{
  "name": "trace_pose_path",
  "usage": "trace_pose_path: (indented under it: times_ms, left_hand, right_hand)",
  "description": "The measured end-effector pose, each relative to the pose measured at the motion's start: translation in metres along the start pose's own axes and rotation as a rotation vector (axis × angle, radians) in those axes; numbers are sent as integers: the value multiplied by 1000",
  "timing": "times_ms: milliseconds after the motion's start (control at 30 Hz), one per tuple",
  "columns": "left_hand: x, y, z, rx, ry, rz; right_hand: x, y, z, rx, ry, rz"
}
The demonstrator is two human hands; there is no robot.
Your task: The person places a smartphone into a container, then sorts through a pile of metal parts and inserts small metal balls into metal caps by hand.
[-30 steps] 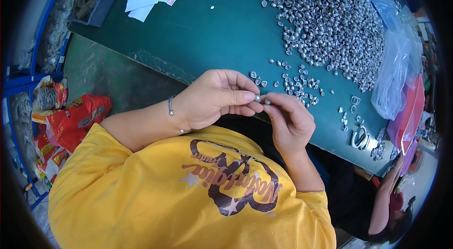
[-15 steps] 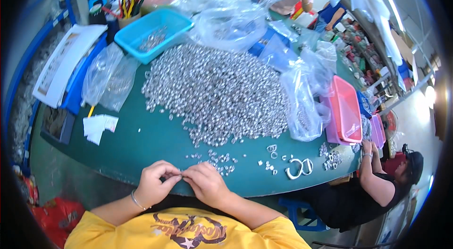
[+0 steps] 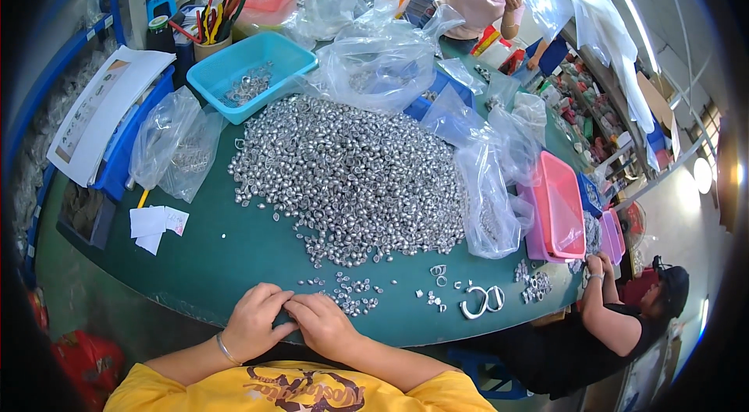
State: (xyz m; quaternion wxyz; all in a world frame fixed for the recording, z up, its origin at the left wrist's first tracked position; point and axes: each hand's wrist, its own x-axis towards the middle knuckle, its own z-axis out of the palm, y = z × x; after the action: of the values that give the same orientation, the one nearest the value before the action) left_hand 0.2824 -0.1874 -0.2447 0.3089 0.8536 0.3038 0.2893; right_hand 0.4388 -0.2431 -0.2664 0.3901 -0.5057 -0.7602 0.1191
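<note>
At the table's near edge my left hand (image 3: pixel 256 324) and my right hand (image 3: pixel 321 326) come together, both closed, with fingertips and thumbs meeting. Anything pinched between them is hidden or too small to name. A few small silvery metal pieces (image 3: pixel 355 304) lie loose just beyond my right hand. Behind these, a broad heap of similar shiny, rounded pieces (image 3: pixel 351 170) covers the middle of the green table (image 3: pixel 195 264).
Silvery rings (image 3: pixel 472 304) lie right of my hands. Pink bins (image 3: pixel 558 201) and plastic bags (image 3: pixel 488 209) flank the heap. A turquoise basket (image 3: pixel 211 76) and paper slips (image 3: pixel 147 222) are left. A co-worker (image 3: pixel 616 326) sits at right; another person (image 3: pixel 476 2) is at the back.
The view has shifted slightly, so the table and my hands appear a little lower. My hands remain together, and the tiny dark bit seen between the fingertips before is now hidden.
</note>
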Motion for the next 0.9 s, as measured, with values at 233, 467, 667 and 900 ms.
trace_pose_path:
  times_ms: [233, 467, 667, 900]
  left_hand:
    - [-2, -7, 5, 33, 43, 34]
    - [-2, -4, 4, 6, 74, 51]
    - [-5, -12, 6, -15, 58, 47]
    - [-11, -9, -2, -167, 129, -81]
  right_hand:
    - [2, -1, -3, -9, 13, -42]
    - [2, -2, -2, -22, 24, -61]
    - [15, -1, -20, -23, 55, -14]
    - [103, 91, -138, 79, 476, 521]
